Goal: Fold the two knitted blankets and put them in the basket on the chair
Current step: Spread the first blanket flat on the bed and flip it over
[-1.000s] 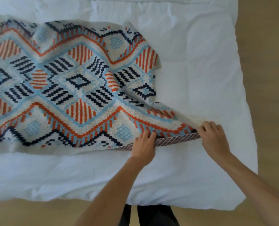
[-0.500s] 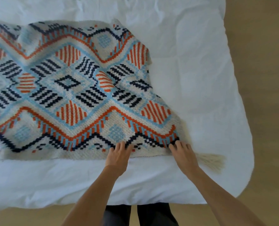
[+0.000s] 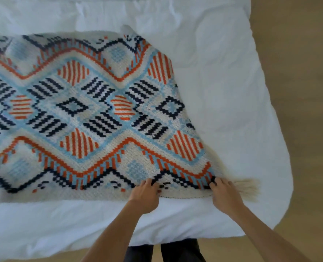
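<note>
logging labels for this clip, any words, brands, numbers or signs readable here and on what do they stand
None: no text can be read anywhere in the picture.
The knitted blanket bears only geometric patterns in orange, navy and light blue; no tag shows.
The white duvet and the wooden floor show no markings.

The single head-worn camera looks steeply down from the near side, close over the white-covered bed and cream, orange and blue knitted blanket, with wooden floor at right.
</note>
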Available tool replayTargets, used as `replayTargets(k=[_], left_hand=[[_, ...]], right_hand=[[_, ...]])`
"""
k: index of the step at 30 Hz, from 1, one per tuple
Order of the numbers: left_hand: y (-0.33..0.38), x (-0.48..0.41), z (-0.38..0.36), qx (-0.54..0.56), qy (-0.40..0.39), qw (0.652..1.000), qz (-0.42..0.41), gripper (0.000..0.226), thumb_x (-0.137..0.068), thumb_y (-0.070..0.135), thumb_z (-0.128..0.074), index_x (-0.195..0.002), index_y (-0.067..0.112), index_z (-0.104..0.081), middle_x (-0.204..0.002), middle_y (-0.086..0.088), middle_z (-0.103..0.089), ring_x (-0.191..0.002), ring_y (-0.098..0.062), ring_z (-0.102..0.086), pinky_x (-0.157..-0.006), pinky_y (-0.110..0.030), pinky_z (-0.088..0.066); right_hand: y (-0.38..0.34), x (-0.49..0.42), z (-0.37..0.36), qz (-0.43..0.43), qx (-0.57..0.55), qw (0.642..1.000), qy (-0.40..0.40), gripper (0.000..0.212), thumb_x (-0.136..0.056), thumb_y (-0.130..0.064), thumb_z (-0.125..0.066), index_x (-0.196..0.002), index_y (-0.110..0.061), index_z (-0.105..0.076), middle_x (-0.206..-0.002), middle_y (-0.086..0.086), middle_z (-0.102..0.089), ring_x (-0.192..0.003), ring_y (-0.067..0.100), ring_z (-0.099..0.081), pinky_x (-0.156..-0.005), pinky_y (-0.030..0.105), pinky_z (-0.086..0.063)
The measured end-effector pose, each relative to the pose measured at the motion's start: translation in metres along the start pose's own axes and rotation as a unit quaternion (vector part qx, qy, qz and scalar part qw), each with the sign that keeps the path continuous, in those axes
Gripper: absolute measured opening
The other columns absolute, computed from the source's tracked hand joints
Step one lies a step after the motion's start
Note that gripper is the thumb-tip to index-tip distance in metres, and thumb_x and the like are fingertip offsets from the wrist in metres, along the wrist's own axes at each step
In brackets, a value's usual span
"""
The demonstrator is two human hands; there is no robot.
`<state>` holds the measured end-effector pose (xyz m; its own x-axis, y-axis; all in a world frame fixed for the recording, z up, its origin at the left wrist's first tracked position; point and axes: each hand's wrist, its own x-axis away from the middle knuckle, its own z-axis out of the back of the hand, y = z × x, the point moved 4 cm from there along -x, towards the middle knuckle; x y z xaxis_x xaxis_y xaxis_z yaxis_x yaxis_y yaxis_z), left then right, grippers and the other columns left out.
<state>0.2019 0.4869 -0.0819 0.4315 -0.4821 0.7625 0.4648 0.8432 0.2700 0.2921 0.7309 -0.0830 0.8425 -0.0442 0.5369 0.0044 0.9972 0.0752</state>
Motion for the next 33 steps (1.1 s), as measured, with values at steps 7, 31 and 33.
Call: replayTargets(k=[7,31,33], left_hand=[[-0.021,-0.018,0.039,0.090,0.009,0.996,-0.008,0.021,-0.099,0.018,-0.033,-0.089,0.009,-0.050,-0.093,-0.011,-0.055,-0.079,-0.025,-0.059,-0.070,-0.033,-0.051],[-0.075,-0.148,0.306,0.082,0.287,0.954,-0.001,0.041,-0.090,0.012,-0.043,-0.131,0.009,-0.036,-0.130,-0.012,-0.035,-0.122,-0.029,-0.032,-0.099,-0.037,-0.038],[-0.077,-0.154,0.327,0.081,0.338,0.938,-0.004,0.049,-0.085,0.007,-0.046,-0.133,0.010,-0.036,-0.130,-0.012,-0.036,-0.122,-0.028,-0.033,-0.102,-0.036,-0.036]], right_hand=[[-0.022,-0.037,0.043,-0.056,-0.090,0.994,0.036,0.024,-0.053,-0.008,-0.081,-0.072,-0.007,-0.066,-0.072,0.009,-0.064,-0.063,0.027,-0.063,-0.046,0.033,-0.049],[-0.023,-0.309,0.211,-0.108,-0.312,0.937,0.117,0.058,-0.094,-0.022,-0.041,-0.146,-0.011,-0.019,-0.142,0.014,-0.035,-0.126,0.031,-0.038,-0.102,0.044,-0.036],[-0.031,-0.320,0.222,-0.105,-0.301,0.938,0.140,0.056,-0.092,-0.017,-0.046,-0.143,-0.009,-0.025,-0.134,0.016,-0.041,-0.116,0.031,-0.047,-0.096,0.043,-0.042]])
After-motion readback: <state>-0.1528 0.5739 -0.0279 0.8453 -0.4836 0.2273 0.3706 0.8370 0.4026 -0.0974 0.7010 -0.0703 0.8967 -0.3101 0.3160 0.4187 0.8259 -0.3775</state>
